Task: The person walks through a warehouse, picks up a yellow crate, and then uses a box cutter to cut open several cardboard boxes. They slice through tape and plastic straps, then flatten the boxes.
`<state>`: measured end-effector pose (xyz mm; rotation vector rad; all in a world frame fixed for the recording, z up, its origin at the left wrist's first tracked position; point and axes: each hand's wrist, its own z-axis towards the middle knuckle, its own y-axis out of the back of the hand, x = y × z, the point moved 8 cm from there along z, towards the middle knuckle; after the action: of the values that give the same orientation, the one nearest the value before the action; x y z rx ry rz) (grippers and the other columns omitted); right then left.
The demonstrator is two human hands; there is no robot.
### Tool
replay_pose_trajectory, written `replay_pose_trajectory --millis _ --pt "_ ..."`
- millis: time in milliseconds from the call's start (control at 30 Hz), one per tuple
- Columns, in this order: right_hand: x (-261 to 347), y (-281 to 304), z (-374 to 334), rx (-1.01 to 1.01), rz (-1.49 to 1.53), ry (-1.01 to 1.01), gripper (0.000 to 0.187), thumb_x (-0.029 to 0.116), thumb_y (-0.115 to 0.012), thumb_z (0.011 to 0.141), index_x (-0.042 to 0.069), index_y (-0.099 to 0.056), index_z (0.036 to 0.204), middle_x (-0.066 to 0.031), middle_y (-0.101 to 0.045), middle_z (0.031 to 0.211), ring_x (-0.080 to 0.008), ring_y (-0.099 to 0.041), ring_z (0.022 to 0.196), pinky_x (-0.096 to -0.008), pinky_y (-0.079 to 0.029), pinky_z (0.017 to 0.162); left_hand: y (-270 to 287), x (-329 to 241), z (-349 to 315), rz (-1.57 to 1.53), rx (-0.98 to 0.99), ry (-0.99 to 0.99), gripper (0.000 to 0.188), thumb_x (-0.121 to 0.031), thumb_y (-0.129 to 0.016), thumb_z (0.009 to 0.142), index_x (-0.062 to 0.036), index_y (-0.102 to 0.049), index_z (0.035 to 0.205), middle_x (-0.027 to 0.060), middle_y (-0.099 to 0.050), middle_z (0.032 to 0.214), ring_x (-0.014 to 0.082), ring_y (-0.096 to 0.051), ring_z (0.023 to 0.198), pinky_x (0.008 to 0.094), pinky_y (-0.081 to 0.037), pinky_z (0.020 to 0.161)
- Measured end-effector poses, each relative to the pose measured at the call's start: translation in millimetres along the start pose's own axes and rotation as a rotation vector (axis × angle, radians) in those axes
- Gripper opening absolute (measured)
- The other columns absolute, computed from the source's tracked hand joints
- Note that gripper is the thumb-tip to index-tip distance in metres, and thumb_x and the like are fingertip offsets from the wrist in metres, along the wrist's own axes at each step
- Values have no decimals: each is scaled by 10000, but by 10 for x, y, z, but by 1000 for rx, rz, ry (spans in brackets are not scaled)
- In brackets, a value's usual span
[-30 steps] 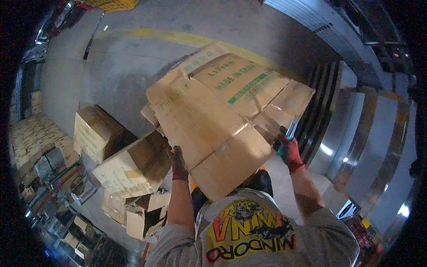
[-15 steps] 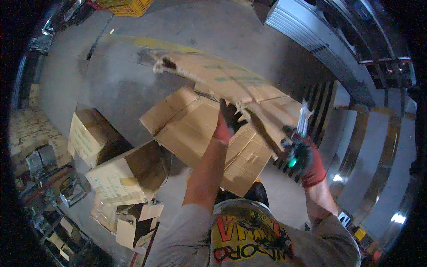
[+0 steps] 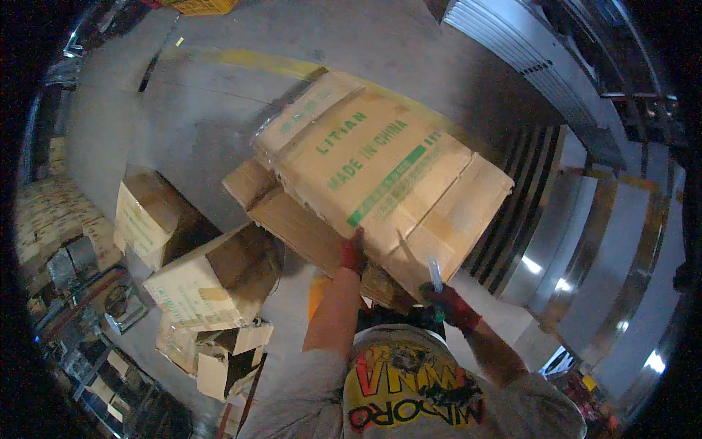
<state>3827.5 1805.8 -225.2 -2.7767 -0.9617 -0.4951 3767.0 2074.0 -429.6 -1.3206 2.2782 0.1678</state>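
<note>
A large, flattened cardboard carton (image 3: 395,161) with green print spreads before me, tilted over a second brown cardboard piece (image 3: 300,223). My left hand (image 3: 354,252), in a red and dark work glove, grips the near edge of the upper carton; its fingers are mostly hidden beneath, with one tip showing on top. By the near right edge, my right hand (image 3: 452,306), gloved alike, is closed round a slim, pale, shiny tool (image 3: 436,274) that resembles a box cutter. A torn cardboard strip (image 3: 412,247) sticks up between my hands.
Several open cartons (image 3: 208,285) stand on the floor to my left. Beyond them are stacked boxes (image 3: 55,201) and metal gear (image 3: 124,311). A yellow crate (image 3: 201,6) sits far left. Long metal panels (image 3: 585,241) and dark slats (image 3: 523,190) line the right.
The upper cardboard has swung over, and its printed face now shows. My left hand has moved down to its near edge. My right hand has come down and left with the slim tool.
</note>
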Motion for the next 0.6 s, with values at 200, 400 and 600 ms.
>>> replay_pose_trajectory --millis 200,400,600 --pt "-348 428 230 -507 412 240 453 277 -698 947 83 -568 1335 -51 -637 1100 -177 -622 963 -326 -530 805 -69 -34 18 392 34 -38 561 -360 -654 960 -7 -538 1380 149 -666 1243 274 -655 1028 438 -528 875" --pt "-271 463 820 -122 1135 -143 459 363 -596 999 43 -542 1325 -124 -661 1020 -288 -651 909 -416 -548 840 -851 -530 65 609 245 -202 499 -386 -632 978 -14 -615 1310 121 -669 1251 253 -666 1061 425 -538 873" --pt "-414 455 1127 9 997 -59 407 351 -502 1058 10 -560 1271 -136 -658 952 -303 -646 910 -459 -543 871 -991 -155 198 -202 189 263 446 -352 -684 946 -15 -645 1236 107 -685 1199 263 -672 1064 428 -548 854"
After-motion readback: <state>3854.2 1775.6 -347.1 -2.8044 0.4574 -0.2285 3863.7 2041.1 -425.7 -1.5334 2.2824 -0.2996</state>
